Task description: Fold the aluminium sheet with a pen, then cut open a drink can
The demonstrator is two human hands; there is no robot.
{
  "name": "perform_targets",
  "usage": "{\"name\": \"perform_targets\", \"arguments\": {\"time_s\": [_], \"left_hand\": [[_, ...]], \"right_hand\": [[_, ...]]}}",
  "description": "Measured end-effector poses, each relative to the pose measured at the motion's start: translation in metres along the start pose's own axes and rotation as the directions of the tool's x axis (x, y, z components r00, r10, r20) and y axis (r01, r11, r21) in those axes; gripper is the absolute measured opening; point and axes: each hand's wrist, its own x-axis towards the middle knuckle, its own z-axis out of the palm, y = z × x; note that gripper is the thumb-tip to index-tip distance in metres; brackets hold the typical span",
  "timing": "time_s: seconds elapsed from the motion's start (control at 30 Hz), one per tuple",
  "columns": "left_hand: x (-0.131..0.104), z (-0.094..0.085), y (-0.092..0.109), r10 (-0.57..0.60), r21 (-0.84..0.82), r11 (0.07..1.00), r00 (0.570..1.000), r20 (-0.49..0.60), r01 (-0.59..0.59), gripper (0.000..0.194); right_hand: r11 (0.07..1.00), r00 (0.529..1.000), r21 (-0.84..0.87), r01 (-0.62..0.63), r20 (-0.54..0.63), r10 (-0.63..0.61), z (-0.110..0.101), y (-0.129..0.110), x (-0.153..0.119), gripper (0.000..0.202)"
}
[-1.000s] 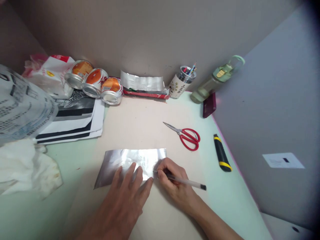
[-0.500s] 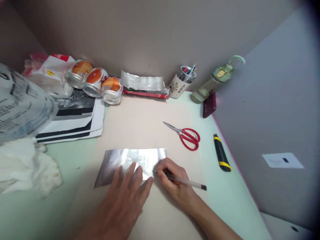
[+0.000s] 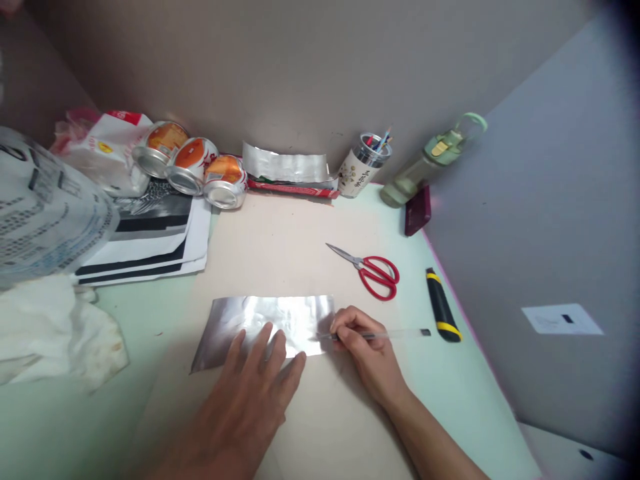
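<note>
We've got a shiny metal sheet [image 3: 285,310] mid-worktop [image 3: 455,407], on a beige mat [image 3: 280,240], long sides approx. parallel w/ the far edge. Our L grip [image 3: 255,393] is open & flat, fingers spread, fingertips on the sheet's near side, not closed on anything. Our R grip [image 3: 373,357], at the sheet's R end, is closed round a clear pen [image 3: 400,333], thumb & fingers near its tip; tip's over the sheet, can't tell if touching; dark end points twd. the R edge. Red-handled scissors [image 3: 370,270] lie beyond our R grip, blades pointing L, & a blk/yellow tool [image 3: 443,307] is near the R edge. Far R corner: green bottle [image 3: 425,163] w/ a dark red item [image 3: 418,212] just beside it. Along the far edge, R to L: pen cup [image 3: 357,173], curved metal pieces [image 3: 285,164], 3 orange/wht cans [image 3: 193,160], then a wht/red bag [image 3: 113,143] twd. the far L corner. Printed papers [image 3: 155,233], a pale cloth [image 3: 55,333] & a big printed plastic item [image 3: 50,207] are on the L side.
</note>
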Motion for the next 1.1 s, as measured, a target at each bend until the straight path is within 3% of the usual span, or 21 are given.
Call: {"name": "perform_targets", "arguments": {"time_s": [0.1,0.23,0.33,0.53,0.67,0.8,1.0,1.1], "left_hand": [[0.001,-0.005,-0.002,-0.001,-0.009,1.0,1.0,0.016,0.001,0.053],[0.0,-0.01,-0.003,0.041,0.005,0.999,0.999,-0.003,-0.041,0.044],[-0.003,-0.003,-0.001,0.061,0.026,0.998,0.994,-0.086,-0.059,0.049],[-0.006,0.014,0.0,-0.006,0.042,0.999,0.999,-0.046,0.008,0.057],[-0.007,0.016,-0.001,0.057,0.05,0.997,0.986,-0.157,-0.05,0.053],[-0.008,0.017,0.0,-0.001,0.06,0.998,0.996,-0.084,0.006,0.058],[-0.008,0.02,-0.003,0.078,0.082,0.995,0.981,-0.175,-0.064,0.058],[-0.008,0.017,-0.003,0.052,0.097,0.995,0.987,-0.153,-0.037,0.056]], "right_hand": [[0.998,0.999,0.054,-0.024,-0.031,0.026,-0.004,0.001,-0.002,0.014],[0.995,0.999,-0.09,0.04,-0.017,-0.042,0.0,-0.007,-0.012,0.014],[0.97,0.994,-0.218,0.112,0.022,-0.11,0.005,-0.01,-0.018,0.011],[0.941,0.991,-0.31,0.133,0.058,-0.121,0.007,0.002,-0.015,0.013],[0.926,0.983,-0.334,0.178,0.102,-0.152,0.007,0.006,-0.012,0.013],[0.913,0.979,-0.358,0.197,0.112,-0.168,0.008,0.006,-0.012,0.012],[0.896,0.974,-0.383,0.224,0.12,-0.193,0.01,0.007,-0.013,0.013],[0.89,0.975,-0.4,0.219,0.123,-0.185,0.01,0.006,-0.013,0.014]]}}
